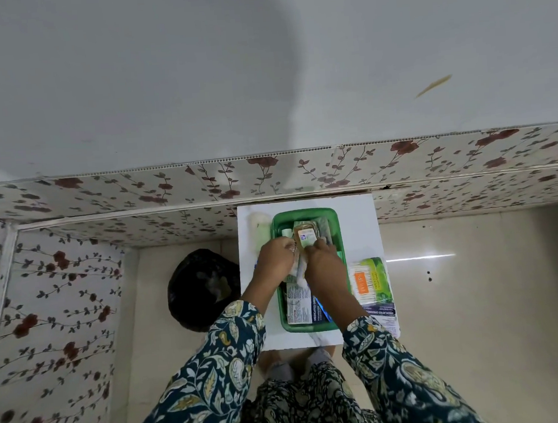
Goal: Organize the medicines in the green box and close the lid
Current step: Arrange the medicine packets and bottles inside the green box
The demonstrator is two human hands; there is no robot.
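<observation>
Both hands met over the green box (281, 305); right hand (324, 262) pinched the amber bottle (306, 239), lying just beyond it; left hand (274, 258) curled, grasp unclear

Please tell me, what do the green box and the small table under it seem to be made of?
The green box looks like moulded plastic: its rim is rounded, slightly translucent and a little glossy. The small white table has a smooth, flat top with sharp edges, probably laminated board or stone; the view cannot settle which.
</observation>
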